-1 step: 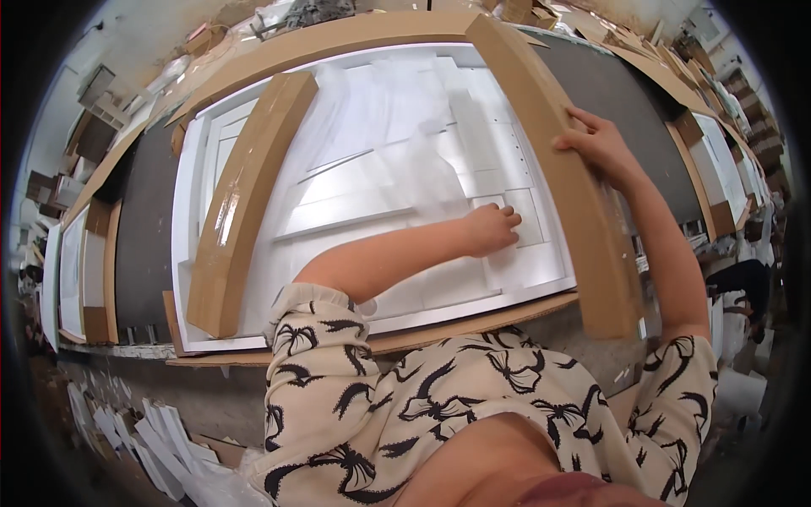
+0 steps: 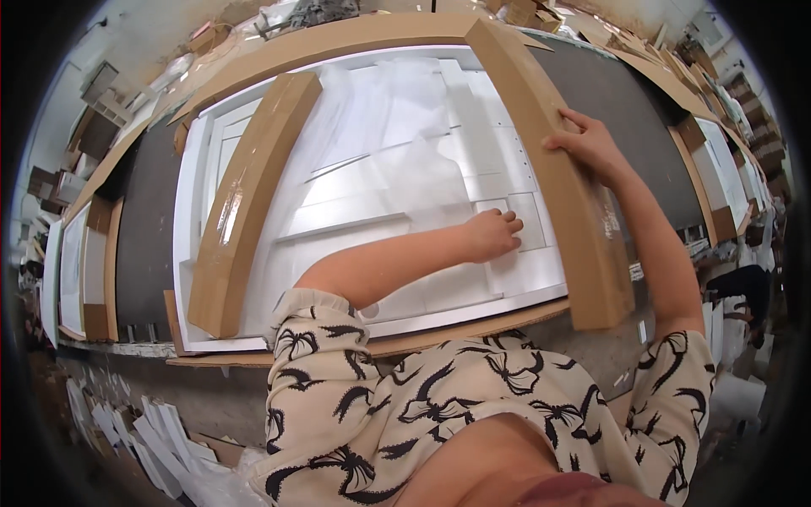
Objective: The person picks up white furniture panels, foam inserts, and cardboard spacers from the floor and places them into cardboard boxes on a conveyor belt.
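Observation:
My right hand (image 2: 589, 149) grips the side of a long brown cardboard box (image 2: 549, 160), thumb and fingers pressed to its upper edge. This box lies along the right side of a white frame (image 2: 182, 262) filled with flat white panels (image 2: 342, 211). My left arm reaches across the panels. At its end my left hand (image 2: 492, 235) is closed, fingers curled low over a small white board (image 2: 528, 218); what is in them, if anything, is hidden. Translucent foam wrap (image 2: 380, 110) covers part of the panels. A second long cardboard box (image 2: 245, 203), taped, rests at the left.
Beneath the frame lies an opened cardboard sheet (image 2: 338, 35) on a dark grey table (image 2: 152, 220). Similar cardboard trays with white panels (image 2: 726, 165) stand at both ends. White strips (image 2: 160, 439) lean at the lower left.
The right-hand cardboard box has shifted slightly left, against the frame's right side, with my right hand on it. My left hand has barely moved.

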`<state>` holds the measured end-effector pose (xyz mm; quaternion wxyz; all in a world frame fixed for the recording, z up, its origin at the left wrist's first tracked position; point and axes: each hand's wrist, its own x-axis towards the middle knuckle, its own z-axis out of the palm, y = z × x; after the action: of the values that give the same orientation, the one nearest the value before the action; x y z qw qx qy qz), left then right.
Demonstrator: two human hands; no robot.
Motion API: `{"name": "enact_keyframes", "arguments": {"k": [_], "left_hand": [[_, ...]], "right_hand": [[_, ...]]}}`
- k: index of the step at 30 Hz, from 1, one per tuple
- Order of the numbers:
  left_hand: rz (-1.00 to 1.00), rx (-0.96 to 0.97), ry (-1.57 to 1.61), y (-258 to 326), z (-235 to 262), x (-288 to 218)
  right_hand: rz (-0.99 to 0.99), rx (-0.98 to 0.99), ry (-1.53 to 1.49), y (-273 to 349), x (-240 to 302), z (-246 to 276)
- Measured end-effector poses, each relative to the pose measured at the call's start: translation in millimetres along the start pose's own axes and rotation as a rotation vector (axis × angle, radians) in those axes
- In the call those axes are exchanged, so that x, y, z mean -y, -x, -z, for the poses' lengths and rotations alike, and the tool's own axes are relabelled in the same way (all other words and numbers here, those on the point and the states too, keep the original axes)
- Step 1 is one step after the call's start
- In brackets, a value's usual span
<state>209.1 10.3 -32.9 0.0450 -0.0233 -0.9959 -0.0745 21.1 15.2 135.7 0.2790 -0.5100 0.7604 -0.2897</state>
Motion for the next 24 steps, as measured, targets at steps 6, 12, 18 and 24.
{"name": "enact_keyframes", "arguments": {"k": [6, 12, 18, 24], "left_hand": [[0.027, -0.200, 0.093, 22, -20, -11], [0.113, -0.370, -0.024, 35, -15, -21], [0.169, -0.392, -0.112, 32, -18, -18], [0.189, -0.346, -0.036, 31, -23, -18]], "right_hand": [[-0.035, 0.032, 0.189, -74, -40, -57], [0.035, -0.060, 0.813, -54, -52, -100], [0.498, -0.153, 0.884, -31, -110, -117], [0.528, -0.094, 0.760, -26, -122, -130]]}}
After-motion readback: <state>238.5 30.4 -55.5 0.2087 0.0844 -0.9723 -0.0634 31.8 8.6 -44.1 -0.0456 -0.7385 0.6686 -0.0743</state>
